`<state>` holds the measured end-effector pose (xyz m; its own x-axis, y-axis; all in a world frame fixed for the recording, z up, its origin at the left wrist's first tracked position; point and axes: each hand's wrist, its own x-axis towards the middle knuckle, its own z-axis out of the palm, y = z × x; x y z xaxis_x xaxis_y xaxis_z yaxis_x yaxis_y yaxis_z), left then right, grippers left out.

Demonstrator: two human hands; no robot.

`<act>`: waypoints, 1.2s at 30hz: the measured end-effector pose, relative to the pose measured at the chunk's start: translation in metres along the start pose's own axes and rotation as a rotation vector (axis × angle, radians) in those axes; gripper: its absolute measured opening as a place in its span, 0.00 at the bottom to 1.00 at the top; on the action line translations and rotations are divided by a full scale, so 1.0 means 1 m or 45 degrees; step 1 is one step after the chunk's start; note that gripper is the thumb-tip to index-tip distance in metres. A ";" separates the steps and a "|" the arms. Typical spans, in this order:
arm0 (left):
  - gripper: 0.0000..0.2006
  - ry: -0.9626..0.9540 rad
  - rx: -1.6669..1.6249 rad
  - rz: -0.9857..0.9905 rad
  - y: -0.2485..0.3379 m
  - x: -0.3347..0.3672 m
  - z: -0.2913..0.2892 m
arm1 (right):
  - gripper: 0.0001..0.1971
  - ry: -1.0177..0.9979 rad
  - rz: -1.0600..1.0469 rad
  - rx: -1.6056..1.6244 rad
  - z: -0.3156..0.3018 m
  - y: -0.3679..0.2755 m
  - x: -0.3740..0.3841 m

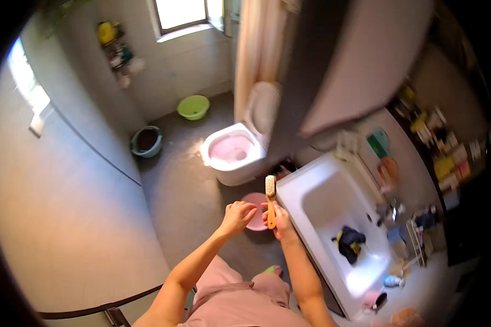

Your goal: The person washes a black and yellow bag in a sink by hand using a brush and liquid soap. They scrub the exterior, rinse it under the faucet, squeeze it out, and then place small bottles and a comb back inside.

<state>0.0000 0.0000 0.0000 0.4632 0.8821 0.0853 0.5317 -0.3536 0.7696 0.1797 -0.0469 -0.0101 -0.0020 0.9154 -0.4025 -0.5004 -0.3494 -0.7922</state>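
My right hand [281,222] is closed round the wooden handle of a scrub brush [271,203]. The brush stands upright in the view, its pale bristles at the far end and facing up towards me. Close on its left, my left hand [238,218] hangs with loosely bent fingers and nothing visible in them. Below and between both hands is a pink basin [252,223] on the floor, partly covered by them. To the right, dark cloth with yellow parts [349,243] lies in the white sink [317,191].
A toilet [232,150] with its lid up stands ahead. Beyond it are a green basin [193,107] and a bucket [147,141] with dark contents. A pink cup [374,301] lies on the counter near the faucet [388,211]. Bottles and boxes crowd the right-hand shelf [444,163].
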 end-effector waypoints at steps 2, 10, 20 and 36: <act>0.11 0.108 -0.021 -0.163 -0.031 -0.012 -0.026 | 0.23 -0.128 0.073 0.052 0.044 0.002 0.031; 0.11 0.547 0.254 -0.292 -0.144 -0.022 -0.286 | 0.23 -0.485 0.131 -0.038 0.315 0.014 0.168; 0.11 0.625 0.382 -0.241 -0.270 0.087 -0.375 | 0.22 -0.529 0.445 -0.054 0.392 0.020 0.365; 0.10 0.948 0.338 -0.333 -0.470 0.316 -0.628 | 0.09 -0.601 0.077 -0.195 0.674 -0.098 0.726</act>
<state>-0.5485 0.6407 0.0626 -0.2390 0.8883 0.3922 0.7497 -0.0879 0.6559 -0.3565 0.7867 0.0842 -0.4362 0.8709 -0.2264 -0.3547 -0.3977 -0.8462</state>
